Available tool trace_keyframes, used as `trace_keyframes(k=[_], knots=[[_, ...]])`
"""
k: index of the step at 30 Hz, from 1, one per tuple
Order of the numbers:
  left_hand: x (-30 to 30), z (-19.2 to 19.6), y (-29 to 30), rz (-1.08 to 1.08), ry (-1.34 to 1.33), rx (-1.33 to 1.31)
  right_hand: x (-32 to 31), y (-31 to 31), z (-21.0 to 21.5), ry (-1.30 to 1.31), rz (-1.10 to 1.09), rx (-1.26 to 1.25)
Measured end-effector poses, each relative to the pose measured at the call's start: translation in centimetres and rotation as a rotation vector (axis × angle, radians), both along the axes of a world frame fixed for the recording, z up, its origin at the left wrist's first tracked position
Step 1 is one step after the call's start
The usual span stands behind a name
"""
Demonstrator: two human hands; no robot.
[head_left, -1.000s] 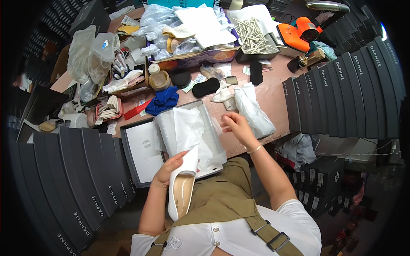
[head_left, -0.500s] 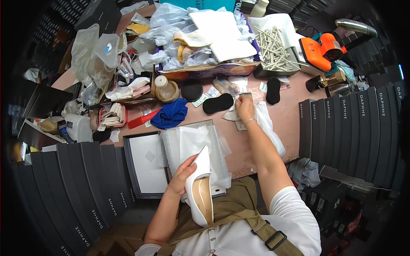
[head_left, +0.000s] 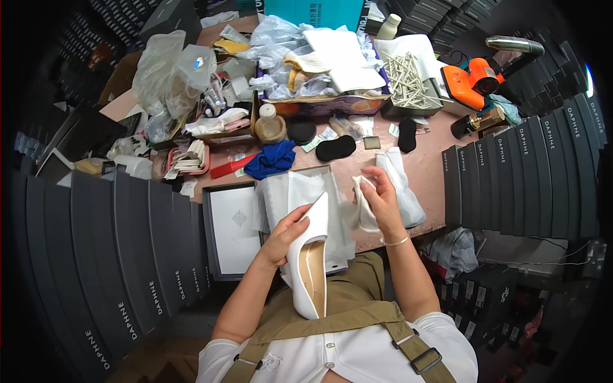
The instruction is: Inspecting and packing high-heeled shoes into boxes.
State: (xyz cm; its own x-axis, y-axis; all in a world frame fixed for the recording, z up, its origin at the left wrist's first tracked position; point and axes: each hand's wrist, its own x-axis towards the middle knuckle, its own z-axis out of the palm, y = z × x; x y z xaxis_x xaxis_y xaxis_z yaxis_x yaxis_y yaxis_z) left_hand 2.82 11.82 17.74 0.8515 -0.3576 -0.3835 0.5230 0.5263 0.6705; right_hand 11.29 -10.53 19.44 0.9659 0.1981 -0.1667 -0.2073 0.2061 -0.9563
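Note:
My left hand (head_left: 281,242) is wrapped round a white pointed-toe pump (head_left: 315,223), held toe up and away from me in front of my apron. The beige insole faces up. To the right of the shoe, my right hand (head_left: 382,199) pinches a bunched white cloth (head_left: 364,216) above the table. Beyond that hand lie a small grey-brown block (head_left: 371,142) and a black oval pad (head_left: 336,147). White tissue paper (head_left: 299,189) fills the open shoe box behind the pump. A white wrapped bundle (head_left: 412,207) lies right of my right hand.
Stacked dark shoe boxes (head_left: 131,242) wall the left side, and more boxes (head_left: 504,172) the right. Along the back stand a bin of white sticks (head_left: 408,80), an orange tool (head_left: 464,86) and a carton of crumpled plastic (head_left: 325,105). A blue cloth (head_left: 271,159) lies left of centre.
My right hand has drawn back toward me from the grey-brown block, bringing the white cloth with it. The block stays on the table. My left hand still holds the pump.

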Motion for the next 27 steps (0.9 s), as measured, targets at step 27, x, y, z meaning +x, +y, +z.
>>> trace_keyframes(k=[27], knots=[[-5.8, 4.0, 1.6, 0.156, -0.216, 0.084, -10.6, 7.4, 5.0, -0.914, 0.214, -0.574]])
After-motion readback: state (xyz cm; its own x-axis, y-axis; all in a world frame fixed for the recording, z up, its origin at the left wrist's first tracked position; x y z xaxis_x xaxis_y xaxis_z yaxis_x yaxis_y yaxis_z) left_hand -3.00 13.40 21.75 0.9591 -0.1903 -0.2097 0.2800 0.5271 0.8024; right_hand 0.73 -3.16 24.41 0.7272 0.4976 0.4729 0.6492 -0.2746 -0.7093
